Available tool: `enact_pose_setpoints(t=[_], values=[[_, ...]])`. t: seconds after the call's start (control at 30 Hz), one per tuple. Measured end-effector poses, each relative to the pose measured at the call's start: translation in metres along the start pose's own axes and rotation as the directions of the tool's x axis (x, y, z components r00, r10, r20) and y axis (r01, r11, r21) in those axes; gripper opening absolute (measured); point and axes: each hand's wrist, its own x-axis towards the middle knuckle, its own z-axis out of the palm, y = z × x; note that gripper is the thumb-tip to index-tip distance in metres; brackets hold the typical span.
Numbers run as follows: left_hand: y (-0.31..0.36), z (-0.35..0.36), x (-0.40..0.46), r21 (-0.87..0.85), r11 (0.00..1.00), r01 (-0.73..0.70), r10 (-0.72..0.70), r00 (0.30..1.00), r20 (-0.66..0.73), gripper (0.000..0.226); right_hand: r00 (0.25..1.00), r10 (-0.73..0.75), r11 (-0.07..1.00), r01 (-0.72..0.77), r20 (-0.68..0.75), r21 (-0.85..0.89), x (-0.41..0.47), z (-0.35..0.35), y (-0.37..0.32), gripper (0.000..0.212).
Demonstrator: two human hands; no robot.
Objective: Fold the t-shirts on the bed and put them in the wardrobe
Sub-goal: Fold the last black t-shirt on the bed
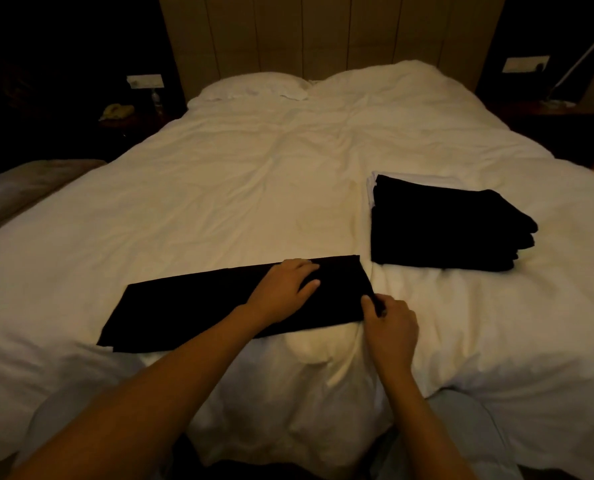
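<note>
A black t-shirt (184,306), folded into a long narrow strip, lies across the near part of the white bed (240,188). My left hand (285,285) rests flat on the strip towards its right end, fingers straight. My right hand (389,323) pinches the strip's near right corner between thumb and fingers. A stack of folded t-shirts (441,230), mostly black with a white one at the bottom, sits just beyond the strip's right end.
Two white pillows (254,86) lie at the headboard. A nightstand (122,119) with a phone and a bottle stands at the left, a second one with a lamp (562,95) at the right. My knees show at the bottom edge.
</note>
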Motion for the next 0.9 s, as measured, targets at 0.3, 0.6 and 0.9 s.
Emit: enact_pose_setpoints(t=[0.3,0.6,0.9], values=[[0.029,0.031,0.092,-0.071,0.98,0.184,-0.178,0.981,0.082,0.045,0.999,-0.033,0.999,0.033,-0.002,0.044,0.01,0.005,0.011,0.024],[0.028,0.031,0.124,-0.425,0.874,0.235,-0.218,0.972,0.089,0.02,0.999,0.027,0.998,-0.029,0.045,0.053,0.021,-0.002,0.013,0.031],[0.034,0.045,0.11,-0.225,0.957,0.183,-0.187,0.982,0.004,0.026,0.998,0.03,0.997,-0.025,0.058,-0.078,0.021,-0.007,0.016,0.025]])
